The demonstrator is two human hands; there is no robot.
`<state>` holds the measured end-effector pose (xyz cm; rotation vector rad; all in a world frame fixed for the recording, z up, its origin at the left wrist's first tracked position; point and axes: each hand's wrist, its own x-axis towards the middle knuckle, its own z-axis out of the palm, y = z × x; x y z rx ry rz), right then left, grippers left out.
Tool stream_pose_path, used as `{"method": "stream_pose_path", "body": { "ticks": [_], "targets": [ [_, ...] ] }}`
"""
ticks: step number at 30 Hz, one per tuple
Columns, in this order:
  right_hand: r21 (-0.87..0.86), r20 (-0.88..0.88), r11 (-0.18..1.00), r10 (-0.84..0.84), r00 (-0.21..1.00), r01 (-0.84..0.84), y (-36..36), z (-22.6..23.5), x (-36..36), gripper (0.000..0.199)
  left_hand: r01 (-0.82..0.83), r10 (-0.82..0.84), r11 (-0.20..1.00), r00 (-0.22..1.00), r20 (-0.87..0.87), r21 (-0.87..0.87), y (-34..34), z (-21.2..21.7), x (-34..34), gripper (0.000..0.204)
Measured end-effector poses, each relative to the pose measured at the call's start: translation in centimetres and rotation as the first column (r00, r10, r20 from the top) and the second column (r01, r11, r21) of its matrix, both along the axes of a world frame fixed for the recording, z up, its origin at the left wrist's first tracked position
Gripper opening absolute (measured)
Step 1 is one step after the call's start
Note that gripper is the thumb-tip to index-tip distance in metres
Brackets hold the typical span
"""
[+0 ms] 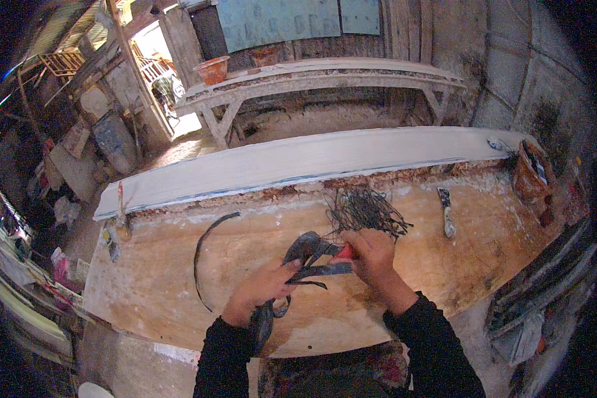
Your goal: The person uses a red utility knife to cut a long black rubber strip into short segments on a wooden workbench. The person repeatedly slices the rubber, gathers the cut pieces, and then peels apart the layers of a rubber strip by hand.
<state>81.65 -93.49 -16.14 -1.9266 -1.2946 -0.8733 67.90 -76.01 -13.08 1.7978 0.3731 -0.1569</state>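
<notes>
Head view, left hand (264, 284) clamped on black strip (302, 245), right hand (374, 256) on red object (344, 253)

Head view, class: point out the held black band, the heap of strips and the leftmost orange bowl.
Black band (302, 247), head view: upper loop.
Heap of strips (363, 210), head view: the middle.
Orange bowl (213, 71), head view: outer wall.

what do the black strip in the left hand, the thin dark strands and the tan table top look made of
The black strip: probably rubber, dull with slight sheen, as it bends into loose loops.
The strands: perhaps the same stuff, dark and wiry, but too fine to be sure.
The table top: likely wood, worn and matte, judging by its patchy tan surface.
</notes>
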Motion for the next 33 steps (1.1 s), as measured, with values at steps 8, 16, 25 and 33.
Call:
{"method": "stream_pose_path", "body": {
  "ticks": [8,16,25,33],
  "targets": [
    [-0.123,0.061,0.991,-0.043,0.997,0.050,-0.4,0.4,0.3,0.045,-0.178,0.046,0.681,0.979,-0.201,-0.710,-3.0,-1.0,-3.1,0.035],
    [-0.126,-0.156,0.987,-0.121,0.980,0.102,-1.4,0.1,1.3,0.037,-0.319,0.202,0.650,0.947,-0.248,-0.690,-3.6,0.7,-7.7,0.031],
    [-0.010,-0.461,0.972,-0.214,0.861,0.236,-1.8,2.3,1.8,0.034,-0.146,0.116,0.840,0.989,-0.091,-0.522,0.5,-1.0,-6.8,0.035],
    [0.077,-0.544,0.985,-0.090,0.834,0.157,-1.3,2.9,1.8,0.036,-0.506,0.240,0.793,0.771,0.590,0.340,-0.1,6.0,-1.5,0.044]
  ]
}}
